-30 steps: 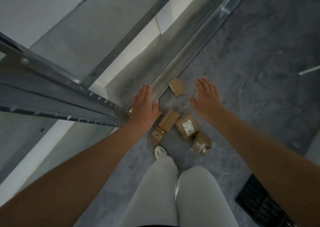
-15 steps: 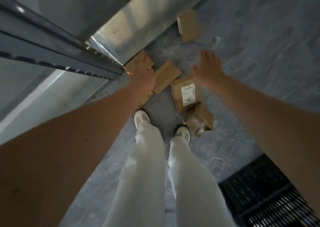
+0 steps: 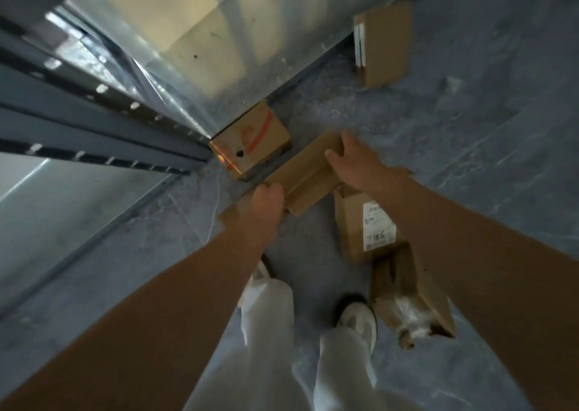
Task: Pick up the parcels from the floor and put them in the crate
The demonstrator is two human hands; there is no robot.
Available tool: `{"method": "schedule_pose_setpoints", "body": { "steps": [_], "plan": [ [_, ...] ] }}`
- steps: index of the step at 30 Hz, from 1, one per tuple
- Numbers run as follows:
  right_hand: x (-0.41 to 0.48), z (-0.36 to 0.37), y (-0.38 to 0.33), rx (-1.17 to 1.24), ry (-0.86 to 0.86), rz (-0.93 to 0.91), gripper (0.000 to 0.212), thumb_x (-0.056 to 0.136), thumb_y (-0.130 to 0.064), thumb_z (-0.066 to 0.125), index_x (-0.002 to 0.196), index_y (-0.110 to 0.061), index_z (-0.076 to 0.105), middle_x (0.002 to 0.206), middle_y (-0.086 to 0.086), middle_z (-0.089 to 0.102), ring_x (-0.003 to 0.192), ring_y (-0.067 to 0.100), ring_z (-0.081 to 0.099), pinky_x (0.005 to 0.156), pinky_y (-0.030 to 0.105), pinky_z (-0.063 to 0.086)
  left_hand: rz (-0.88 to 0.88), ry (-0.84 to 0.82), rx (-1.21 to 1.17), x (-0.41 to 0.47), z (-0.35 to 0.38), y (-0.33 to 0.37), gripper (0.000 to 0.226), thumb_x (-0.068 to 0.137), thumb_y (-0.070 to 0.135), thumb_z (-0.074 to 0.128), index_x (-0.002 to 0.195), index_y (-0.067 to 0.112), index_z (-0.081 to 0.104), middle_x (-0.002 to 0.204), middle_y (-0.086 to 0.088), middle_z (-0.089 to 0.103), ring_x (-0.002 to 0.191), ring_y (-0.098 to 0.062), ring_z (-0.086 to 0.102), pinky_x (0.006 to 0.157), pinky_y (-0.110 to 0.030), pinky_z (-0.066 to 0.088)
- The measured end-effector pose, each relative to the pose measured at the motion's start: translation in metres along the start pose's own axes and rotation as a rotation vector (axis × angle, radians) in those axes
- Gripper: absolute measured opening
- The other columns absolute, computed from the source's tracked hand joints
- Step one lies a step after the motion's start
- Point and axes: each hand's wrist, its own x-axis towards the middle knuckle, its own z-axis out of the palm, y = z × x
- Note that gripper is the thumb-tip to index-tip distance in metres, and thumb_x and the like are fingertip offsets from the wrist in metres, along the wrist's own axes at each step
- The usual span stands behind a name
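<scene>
Several brown cardboard parcels lie on the grey floor. A long flat parcel (image 3: 305, 175) lies at the centre. My left hand (image 3: 266, 204) grips its near end and my right hand (image 3: 354, 163) grips its far end. A box with an orange stripe (image 3: 253, 138) sits under the corner of the metal shelf. A box with a white label (image 3: 360, 222) lies just right of the long parcel. A parcel with clear wrap at its end (image 3: 410, 298) lies by my right foot. Another flat parcel (image 3: 385, 41) leans at the far right. The crate is out of view.
A metal shelving rack (image 3: 109, 122) with a shiny panel (image 3: 194, 50) fills the left and top. My legs in white trousers (image 3: 272, 332) and white shoes (image 3: 357, 316) stand below the parcels. A thin white cable (image 3: 216, 210) runs along the floor near the rack.
The view has dropped closer to the floor. Both hands came down from hovering open above the parcels and have closed on the two ends of the long flat parcel. The black crate left the view.
</scene>
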Motion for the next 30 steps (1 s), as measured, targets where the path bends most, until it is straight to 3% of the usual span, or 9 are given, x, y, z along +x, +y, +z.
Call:
{"method": "schedule_pose_setpoints", "body": {
  "steps": [3,6,11,14,18,22,25,27,30],
  "plan": [
    [0.011,-0.001,-0.006,0.185,0.018,0.062,0.060,0.100,-0.042,0.041,0.151,-0.013,0.029,0.150,0.014,0.037,0.136,0.031,0.039,0.113,0.048,0.032,-0.043,-0.038,-0.438,-0.010,0.000,0.012,0.037,0.099,0.010,0.043,0.132,-0.006,0.049,0.124,-0.025,0.055,0.111,-0.037,0.056,0.074,-0.012,0.053],
    [0.003,-0.019,-0.013,0.225,0.098,0.055,0.049,0.100,-0.038,0.041,0.140,-0.011,0.042,0.133,0.011,0.050,0.115,0.025,0.051,0.096,0.040,0.043,-0.208,-0.079,-0.804,-0.035,-0.007,0.027,0.033,0.099,0.017,0.046,0.130,0.005,0.053,0.122,-0.014,0.060,0.110,-0.030,0.059,0.083,-0.037,0.055],
    [-0.049,-0.071,-0.034,0.327,0.210,0.002,0.039,0.101,-0.034,0.042,0.130,-0.009,0.049,0.115,0.007,0.051,0.101,0.021,0.055,0.071,0.025,0.042,-0.092,-0.022,-0.891,-0.102,-0.028,0.053,0.016,0.097,0.015,0.047,0.108,0.012,0.058,0.101,-0.011,0.063,0.089,-0.023,0.062,0.083,-0.039,0.055],
    [-0.100,-0.118,-0.058,0.428,0.290,0.026,0.026,0.101,-0.033,0.042,0.112,-0.011,0.050,0.103,0.006,0.049,0.088,0.019,0.052,0.069,0.029,0.043,-0.001,0.040,-0.874,-0.157,-0.052,0.076,0.009,0.094,0.018,0.049,0.093,0.018,0.058,0.077,-0.003,0.057,0.069,-0.015,0.056,0.069,-0.031,0.054],
    [-0.190,-0.200,-0.089,0.439,0.353,0.056,0.026,0.102,-0.024,0.039,0.083,-0.010,0.049,0.075,0.004,0.048,0.064,0.017,0.046,0.049,0.018,0.037,0.200,0.064,-0.807,-0.257,-0.099,0.114,0.018,0.091,0.018,0.051,0.077,0.025,0.060,0.069,0.004,0.063,0.070,-0.013,0.062,0.069,-0.029,0.054],
    [-0.294,-0.285,-0.115,0.424,0.304,0.056,0.029,0.103,-0.030,0.038,0.092,-0.008,0.054,0.093,0.014,0.055,0.085,0.023,0.050,0.077,0.032,0.042,0.328,0.033,-0.769,-0.366,-0.152,0.153,0.013,0.088,0.030,0.054,0.088,0.021,0.062,0.091,-0.009,0.062,0.093,-0.028,0.062,0.089,-0.049,0.054],
    [-0.371,-0.340,-0.142,0.369,0.328,-0.008,0.032,0.102,-0.032,0.041,0.096,-0.006,0.060,0.101,0.022,0.061,0.088,0.025,0.053,0.079,0.036,0.043,0.415,-0.005,-0.783,-0.449,-0.188,0.166,0.023,0.091,0.035,0.058,0.097,0.014,0.066,0.090,-0.009,0.065,0.091,-0.029,0.065,0.076,-0.043,0.056],
    [-0.416,-0.374,-0.166,0.320,0.338,-0.082,0.036,0.101,-0.030,0.045,0.099,-0.003,0.068,0.104,0.023,0.067,0.087,0.026,0.059,0.075,0.032,0.044,0.475,0.019,-0.832,-0.501,-0.215,0.166,0.020,0.094,0.033,0.062,0.096,0.014,0.068,0.093,-0.007,0.070,0.094,-0.025,0.067,0.082,-0.044,0.058],
    [-0.479,-0.414,-0.204,0.323,0.306,-0.204,0.038,0.099,-0.031,0.052,0.119,-0.002,0.065,0.114,0.018,0.067,0.106,0.032,0.064,0.094,0.045,0.050,0.545,0.066,-0.879,-0.577,-0.258,0.158,0.017,0.091,0.030,0.068,0.093,0.014,0.068,0.101,-0.007,0.071,0.101,-0.023,0.067,0.090,-0.041,0.056]
  ]
}}
